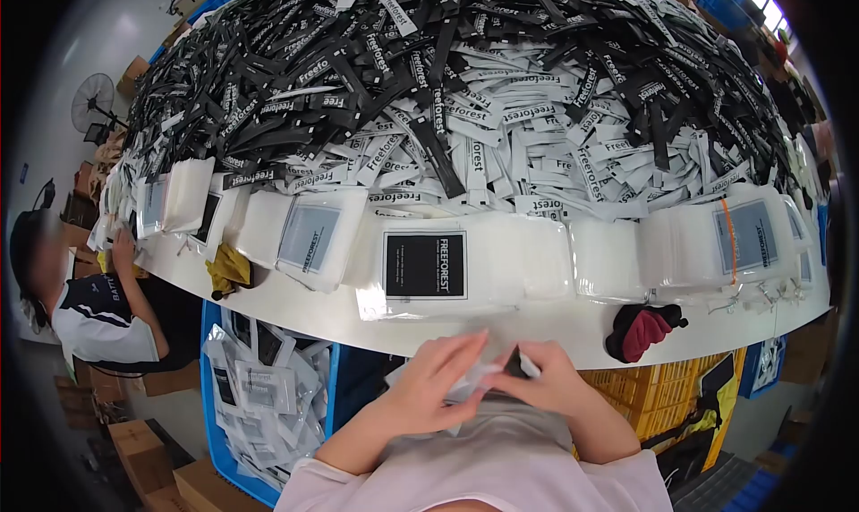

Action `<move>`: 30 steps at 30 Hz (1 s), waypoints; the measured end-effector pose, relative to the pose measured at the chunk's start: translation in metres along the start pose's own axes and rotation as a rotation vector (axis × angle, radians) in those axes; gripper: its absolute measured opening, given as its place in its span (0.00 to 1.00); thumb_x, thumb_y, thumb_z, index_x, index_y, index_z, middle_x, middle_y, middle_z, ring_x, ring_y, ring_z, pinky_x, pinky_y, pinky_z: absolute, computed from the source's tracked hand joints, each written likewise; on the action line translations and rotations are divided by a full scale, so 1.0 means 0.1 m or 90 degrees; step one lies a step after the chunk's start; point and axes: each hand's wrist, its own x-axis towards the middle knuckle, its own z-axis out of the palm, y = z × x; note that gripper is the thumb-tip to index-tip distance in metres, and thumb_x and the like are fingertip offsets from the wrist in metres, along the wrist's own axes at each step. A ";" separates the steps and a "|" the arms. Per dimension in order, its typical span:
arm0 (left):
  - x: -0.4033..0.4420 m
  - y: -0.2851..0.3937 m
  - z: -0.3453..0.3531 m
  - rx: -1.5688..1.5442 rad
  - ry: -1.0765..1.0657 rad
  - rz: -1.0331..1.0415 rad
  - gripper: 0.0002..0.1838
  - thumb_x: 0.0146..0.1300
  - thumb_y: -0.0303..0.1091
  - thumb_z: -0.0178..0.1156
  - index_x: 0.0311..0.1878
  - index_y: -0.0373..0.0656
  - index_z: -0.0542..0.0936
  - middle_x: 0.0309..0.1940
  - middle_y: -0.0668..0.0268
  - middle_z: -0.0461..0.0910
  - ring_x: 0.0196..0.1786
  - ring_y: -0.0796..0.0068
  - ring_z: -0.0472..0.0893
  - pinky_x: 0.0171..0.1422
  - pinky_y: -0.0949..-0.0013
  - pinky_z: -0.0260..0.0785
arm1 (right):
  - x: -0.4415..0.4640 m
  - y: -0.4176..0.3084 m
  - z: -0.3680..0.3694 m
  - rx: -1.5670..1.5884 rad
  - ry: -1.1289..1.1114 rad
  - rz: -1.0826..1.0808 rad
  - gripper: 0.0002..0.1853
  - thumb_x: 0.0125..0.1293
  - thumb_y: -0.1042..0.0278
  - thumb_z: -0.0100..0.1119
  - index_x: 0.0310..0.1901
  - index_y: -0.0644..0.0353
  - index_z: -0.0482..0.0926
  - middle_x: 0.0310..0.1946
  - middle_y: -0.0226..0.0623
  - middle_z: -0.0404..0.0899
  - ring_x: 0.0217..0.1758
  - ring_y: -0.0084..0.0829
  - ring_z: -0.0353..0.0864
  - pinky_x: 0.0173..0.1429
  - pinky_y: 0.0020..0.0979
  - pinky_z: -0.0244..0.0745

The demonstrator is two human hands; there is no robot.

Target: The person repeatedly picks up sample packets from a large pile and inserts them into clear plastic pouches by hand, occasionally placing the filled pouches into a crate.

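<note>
My left hand (434,387) is close to my body at the table's front edge, its fingers bent around a crinkled clear plastic bag (470,382). Beside it, my right hand (541,379) pinches a small black-and-white piece (516,365), perhaps a packet; how far it is inside the bag is hidden by my fingers. Just beyond my hands lies a stack of clear bags with a black FREEFOREST label (425,265). A heap of black and white Freeforest packets (528,109) covers the back of the table.
More stacks of clear bags (313,234) line the table's front (340,324). A dark red cloth item (646,331) and a yellow one (229,270) lie there too. Below stand a blue bin of filled bags (268,405) and a yellow crate (640,391). A co-worker (103,311) works at left.
</note>
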 end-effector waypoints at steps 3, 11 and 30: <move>0.04 -0.03 0.01 0.083 -0.017 0.010 0.46 0.37 0.32 0.67 0.62 0.30 0.59 0.56 0.49 0.64 0.52 0.55 0.68 0.54 0.61 0.60 | 0.06 0.14 0.03 -0.102 0.155 -0.067 0.15 0.55 0.58 0.63 0.35 0.62 0.76 0.22 0.40 0.77 0.24 0.29 0.76 0.32 0.27 0.71; 0.15 -0.04 0.19 0.185 0.125 0.008 0.53 0.31 0.42 0.69 0.62 0.29 0.56 0.56 0.50 0.64 0.52 0.55 0.67 0.49 0.59 0.56 | 0.11 -0.14 0.10 0.377 0.160 -0.166 0.16 0.68 0.57 0.40 0.46 0.61 0.70 0.38 0.42 0.77 0.45 0.41 0.77 0.56 0.45 0.66; 0.18 0.02 0.06 0.222 0.038 0.097 0.54 0.37 0.40 0.68 0.67 0.37 0.47 0.58 0.51 0.62 0.54 0.54 0.67 0.51 0.59 0.56 | 0.10 -0.12 -0.03 -0.402 0.000 -0.382 0.11 0.48 0.65 0.66 0.33 0.58 0.78 0.32 0.28 0.76 0.49 0.31 0.71 0.53 0.42 0.61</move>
